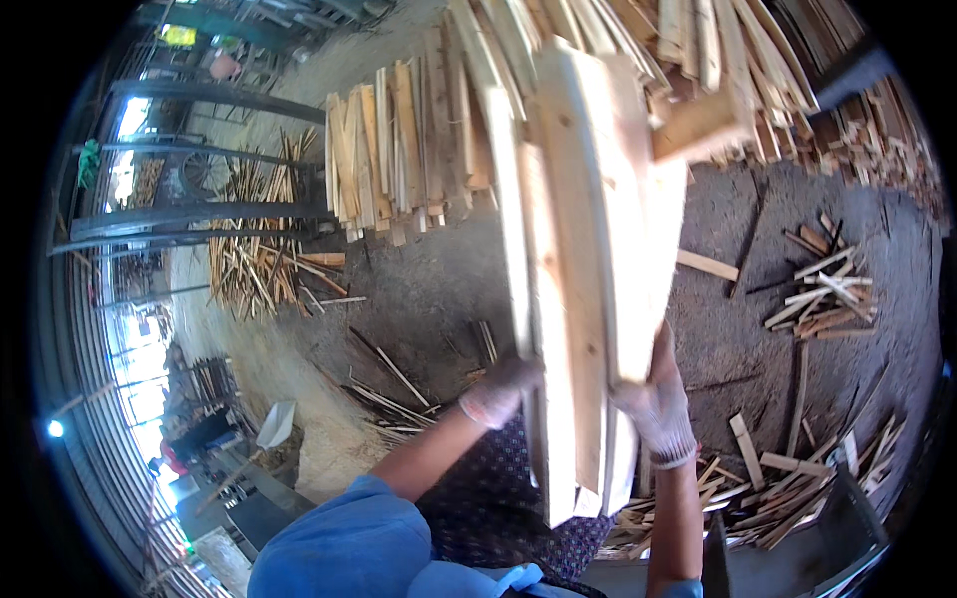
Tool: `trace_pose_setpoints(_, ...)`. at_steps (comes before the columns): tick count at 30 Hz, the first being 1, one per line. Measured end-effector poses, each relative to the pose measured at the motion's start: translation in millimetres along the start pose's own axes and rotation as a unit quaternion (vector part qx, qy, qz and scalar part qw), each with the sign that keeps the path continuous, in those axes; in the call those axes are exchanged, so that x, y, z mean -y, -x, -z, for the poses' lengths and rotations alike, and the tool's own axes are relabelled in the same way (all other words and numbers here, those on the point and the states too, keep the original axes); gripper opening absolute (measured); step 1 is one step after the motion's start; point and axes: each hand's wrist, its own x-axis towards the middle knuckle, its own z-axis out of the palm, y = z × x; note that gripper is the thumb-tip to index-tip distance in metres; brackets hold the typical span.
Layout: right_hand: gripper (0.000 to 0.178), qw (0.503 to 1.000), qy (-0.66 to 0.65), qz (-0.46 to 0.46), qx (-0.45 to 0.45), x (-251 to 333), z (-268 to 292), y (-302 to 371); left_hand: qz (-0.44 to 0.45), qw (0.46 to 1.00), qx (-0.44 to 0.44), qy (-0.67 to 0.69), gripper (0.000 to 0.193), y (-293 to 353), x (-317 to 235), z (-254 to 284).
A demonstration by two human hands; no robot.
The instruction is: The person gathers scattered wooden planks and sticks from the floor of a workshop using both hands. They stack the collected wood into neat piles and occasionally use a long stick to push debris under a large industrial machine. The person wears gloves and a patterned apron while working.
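Your left hand [501,392] and right hand [658,411] clasp the boards [581,299] from both sides above the floor [439,274], seemingly a carrying step; moving on calls for even pressure.

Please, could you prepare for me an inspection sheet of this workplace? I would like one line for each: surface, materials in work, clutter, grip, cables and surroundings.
Surface: dark floor, with loose wood lying on it.
Materials: long pale boards in a bundle, pointing away from the person; part is washed out by glare.
Clutter: sticks heaped at left; small scrap pile at right; more offcuts at lower right.
Grip: gloved left hand and right hand hold the bundle, one at each side; some fingers hidden.
Cables: nothing seen.
Surroundings: wood stacks at the top; dark metal frame at left.
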Motion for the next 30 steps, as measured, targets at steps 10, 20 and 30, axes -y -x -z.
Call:
trace_pose_setpoints(10,0.106,0.963,0.191,-0.131,0.138,138,-220,-273,-0.255,0.944,-0.205,-0.047,0.066,-90,-242,193)
trace_pose_setpoints(20,0.107,0.759,0.63,0.162,0.021,-13,-279,-440,-0.028,0.926,-0.32,-0.197,0.078,-316,-320,320)
trace_pose_setpoints(30,0.08,0.782,0.585,0.145,0.159,-22,-262,-425,-0.107,0.846,-0.357,-0.381,0.089,-265,-283,342)
